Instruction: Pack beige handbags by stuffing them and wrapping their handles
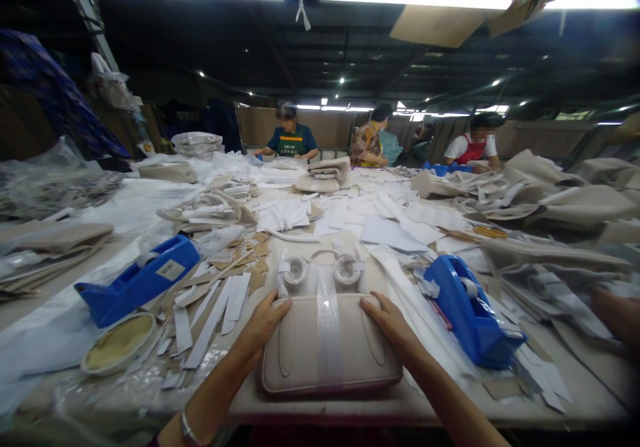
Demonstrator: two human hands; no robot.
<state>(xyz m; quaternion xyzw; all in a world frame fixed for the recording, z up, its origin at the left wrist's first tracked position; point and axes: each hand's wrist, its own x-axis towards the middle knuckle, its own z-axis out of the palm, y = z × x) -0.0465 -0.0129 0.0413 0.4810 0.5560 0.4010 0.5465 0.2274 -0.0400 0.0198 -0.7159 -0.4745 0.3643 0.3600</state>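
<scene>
1. A beige bag (313, 357) lay at the near edge of the table (245, 381), a translucent strip (327, 340) crossing its middle.
2. The left hand (267, 313) had its grip around the bag's far left corner, thumb on the upper face.
3. The right hand (384, 315) had its grip around the far right corner likewise.
4. Two wrapped rings (295, 271) lay just beyond the bag.
5. A blue dispenser (143, 280) stood to the left, near a round dish (120, 343) and paper strips (213, 323); a second blue dispenser (460, 307) stood to the right.
6. Co-workers (291, 141) were across the table.
</scene>
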